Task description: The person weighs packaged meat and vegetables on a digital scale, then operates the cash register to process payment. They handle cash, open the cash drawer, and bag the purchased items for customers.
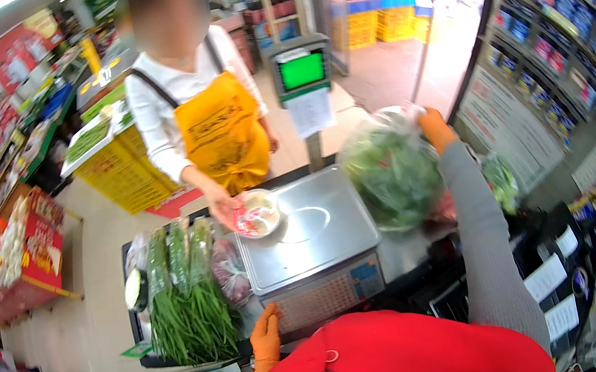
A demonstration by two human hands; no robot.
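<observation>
My right hand [436, 130], in an orange glove, grips the gathered top of a clear plastic bag of leafy greens [394, 176], at the right side of a weighing scale [312, 237]. My gloved left hand [266, 336] is at the front left corner of the scale, beside its keypad [323, 300]; it appears to hold nothing. Across the counter, another person's hand [222, 204] holds a round, wrapped tub [258, 213] over the far left corner of the metal weighing plate.
Bundles of long green stalks [190, 298], a bag of reddish produce [229, 271] and a cut vegetable [136, 289] lie left of the scale. A display post [302, 70] rises behind it. Another bag of greens [500, 181] is right of my arm. The person facing me wears a yellow apron [221, 131].
</observation>
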